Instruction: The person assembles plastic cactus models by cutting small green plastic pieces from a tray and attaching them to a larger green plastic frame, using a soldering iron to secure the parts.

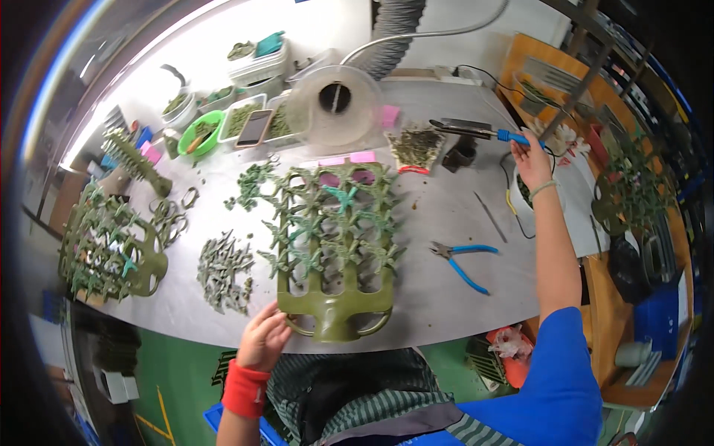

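Observation:
An olive-green moulded frame (336, 308) lies flat on the grey table before me. Rows of small green and teal branched pieces (343, 198) cover its bars. At its near left corner, my left hand (266, 336), with a red wristband, pinches the looped edge. My right hand (531, 162) reaches out to the far right, fingers closed round the blue grip of a soldering iron (513, 137). The iron's dark metal end points left, above a small dark holder (461, 154). Blue-handled pliers (462, 264) lie right of the frame, and a thin metal tool (491, 217) lies behind them.
Left of the frame lie a heap of grey-green pieces (224, 271) and a pile of green bits (251, 184). Another loaded frame (137, 256) stands at the far left. Behind are a green bowl (202, 134), a phone (254, 128) on tubs and a clear round hood (333, 126).

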Action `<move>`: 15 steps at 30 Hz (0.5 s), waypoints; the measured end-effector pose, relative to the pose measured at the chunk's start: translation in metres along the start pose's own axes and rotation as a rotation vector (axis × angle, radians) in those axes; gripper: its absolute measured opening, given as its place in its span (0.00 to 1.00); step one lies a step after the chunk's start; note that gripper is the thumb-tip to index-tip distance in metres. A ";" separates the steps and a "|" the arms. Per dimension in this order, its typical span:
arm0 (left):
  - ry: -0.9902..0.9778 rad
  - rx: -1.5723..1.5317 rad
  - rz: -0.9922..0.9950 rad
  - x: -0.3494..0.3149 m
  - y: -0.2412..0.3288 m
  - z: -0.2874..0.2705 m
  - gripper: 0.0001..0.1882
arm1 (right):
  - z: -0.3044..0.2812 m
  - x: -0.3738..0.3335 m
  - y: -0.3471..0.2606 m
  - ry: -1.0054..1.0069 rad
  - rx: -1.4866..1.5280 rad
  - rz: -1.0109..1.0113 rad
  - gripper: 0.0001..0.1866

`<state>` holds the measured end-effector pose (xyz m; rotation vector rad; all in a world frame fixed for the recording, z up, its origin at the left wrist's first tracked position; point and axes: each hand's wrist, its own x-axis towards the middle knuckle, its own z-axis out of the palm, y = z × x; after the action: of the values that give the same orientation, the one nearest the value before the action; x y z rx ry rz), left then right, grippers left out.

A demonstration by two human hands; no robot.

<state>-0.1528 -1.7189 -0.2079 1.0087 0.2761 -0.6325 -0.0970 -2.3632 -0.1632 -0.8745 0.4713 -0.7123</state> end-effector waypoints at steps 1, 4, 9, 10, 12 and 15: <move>-0.070 -0.018 -0.005 0.005 -0.005 0.003 0.22 | 0.006 -0.003 0.003 -0.039 -0.008 0.059 0.11; -0.101 -0.067 0.001 0.020 -0.023 0.016 0.25 | 0.010 -0.009 0.009 -0.106 -0.001 0.181 0.13; -0.115 -0.266 -0.021 0.033 -0.034 0.010 0.30 | 0.006 -0.050 0.000 -0.087 -0.140 0.352 0.12; -0.129 -0.260 -0.027 0.035 -0.034 0.006 0.30 | 0.017 -0.067 -0.004 -0.077 -0.137 0.338 0.12; -0.151 -0.260 -0.039 0.038 -0.031 -0.002 0.28 | 0.047 -0.101 -0.016 -0.204 -0.356 0.249 0.12; -0.240 -0.207 0.022 0.035 -0.018 -0.004 0.27 | 0.111 -0.137 -0.046 -0.528 -0.650 0.037 0.13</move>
<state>-0.1359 -1.7348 -0.2400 0.7289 0.1153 -0.6831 -0.1360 -2.2252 -0.0511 -1.6047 0.2361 -0.2601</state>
